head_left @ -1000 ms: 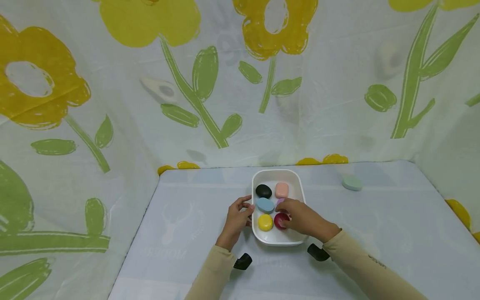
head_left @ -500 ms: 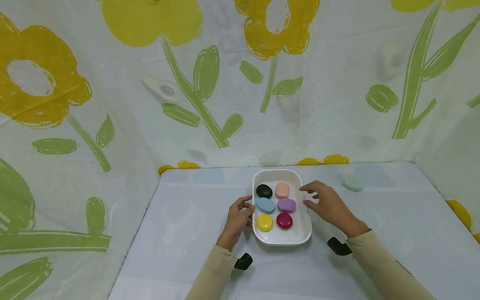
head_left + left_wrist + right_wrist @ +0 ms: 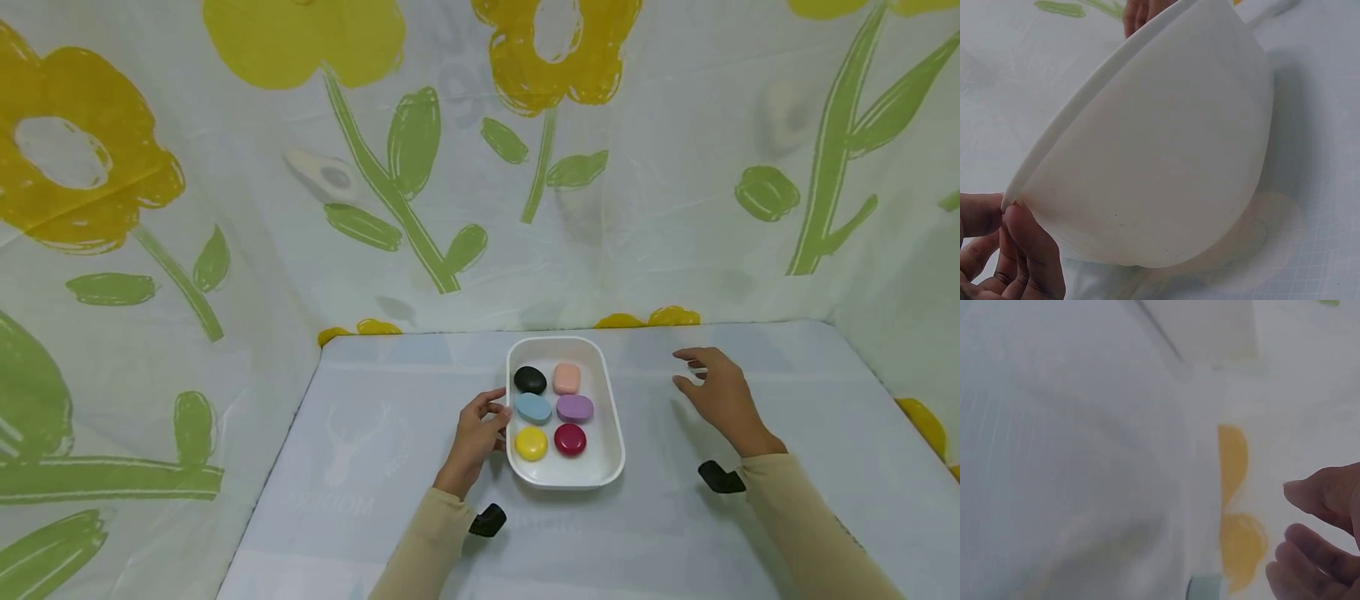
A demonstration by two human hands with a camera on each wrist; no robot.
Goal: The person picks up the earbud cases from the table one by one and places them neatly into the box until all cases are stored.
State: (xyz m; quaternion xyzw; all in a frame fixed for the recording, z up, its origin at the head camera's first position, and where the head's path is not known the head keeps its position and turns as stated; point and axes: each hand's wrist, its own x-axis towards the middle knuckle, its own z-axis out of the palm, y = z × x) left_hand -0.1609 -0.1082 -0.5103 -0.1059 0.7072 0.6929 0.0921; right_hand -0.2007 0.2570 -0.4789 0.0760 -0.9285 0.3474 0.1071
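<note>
My left hand (image 3: 472, 437) pinches the left rim of a white plastic tray (image 3: 617, 442); in the left wrist view, thumb and fingers (image 3: 1034, 240) meet at its lip. Inside lie smooth soap-like pieces in two columns: black oval (image 3: 530, 380), blue oval (image 3: 533, 408) and yellow round (image 3: 531, 443) on the left, pink squarish (image 3: 567, 378), purple oval (image 3: 575, 408) and dark red round (image 3: 570, 439) on the right. My right hand (image 3: 723, 396) hovers right of the tray, fingers loosely bent and apart, holding nothing. A pale green piece (image 3: 1205, 587) is close by, mostly hidden behind that hand in the head view.
A pale patterned cloth (image 3: 390, 467) covers the table. White curtains with yellow flowers and green leaves (image 3: 414, 142) rise behind it and at both sides. Black wrist mounts (image 3: 488, 521) sit below both hands.
The right hand has left the pieces inside the tray and moved right, to the pale green piece, uncovering the purple and dark red ones. The left hand stays on the rim.
</note>
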